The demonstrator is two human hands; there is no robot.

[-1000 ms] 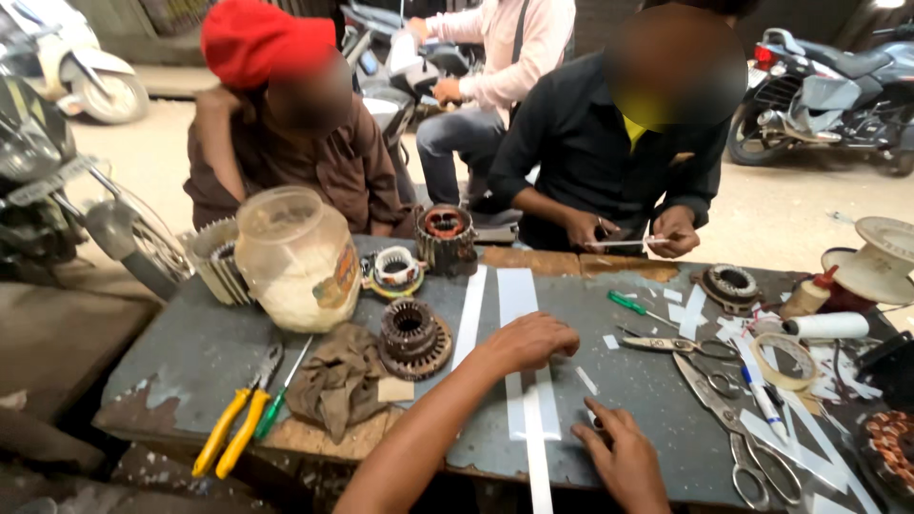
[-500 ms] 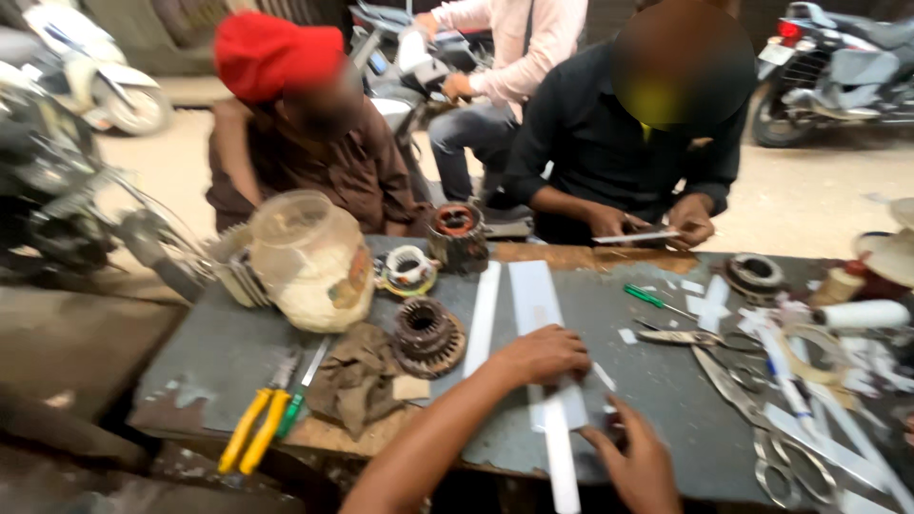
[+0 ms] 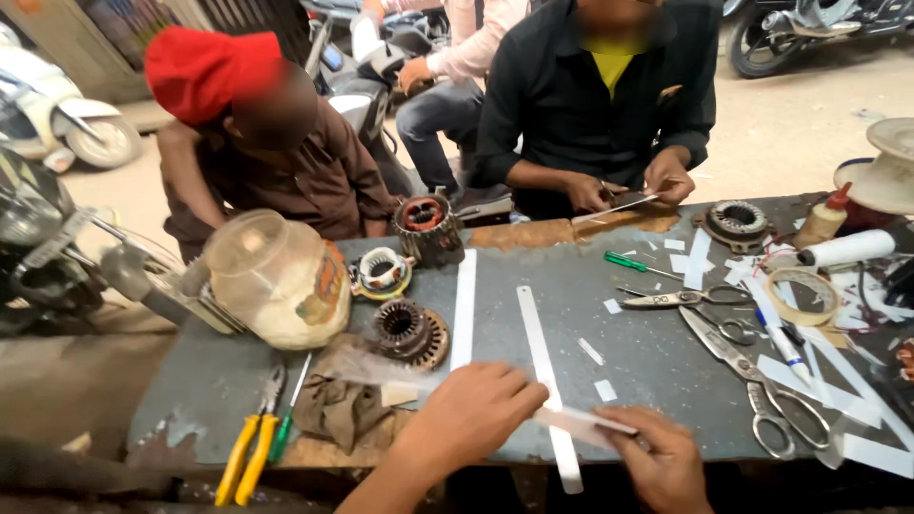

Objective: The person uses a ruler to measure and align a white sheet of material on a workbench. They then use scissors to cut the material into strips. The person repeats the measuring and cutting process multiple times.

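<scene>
At the near edge of the grey counter [image 3: 657,352], both hands work one thin translucent strip [image 3: 571,419]. Left hand [image 3: 471,414]: fingers extended and pressed together, lying flat on the strip's left portion and pinning it to the counter. Right hand [image 3: 657,457]: fingers curled, pinching the strip's right end between thumb and fingertips (grip detail partly hidden by the knuckles). The strip lies crosswise over a long white strip [image 3: 545,381] that runs from mid-counter toward the near edge and overhangs it. A second white strip [image 3: 464,309] lies just left of it, roughly parallel.

Items left of the hands: a crumpled brown rag [image 3: 338,409], yellow-handled pliers [image 3: 249,447] with a green-handled screwdriver [image 3: 286,419] just beside them, a wound stator core [image 3: 411,331], a smaller coil ring [image 3: 381,271] and a cloudy plastic jar [image 3: 276,276].

Items right of the hands: large steel scissors [image 3: 762,381], a smaller pair of scissors [image 3: 690,298], a second green-handled screwdriver [image 3: 638,265], a roll of tape [image 3: 802,295], a blue pen [image 3: 776,333] and scattered white paper offcuts [image 3: 605,390].

Across the counter, a person in a black jacket [image 3: 590,95] holds a thin strip between both hands; a person in a red cap [image 3: 200,71] leans over a motor housing [image 3: 428,228].
</scene>
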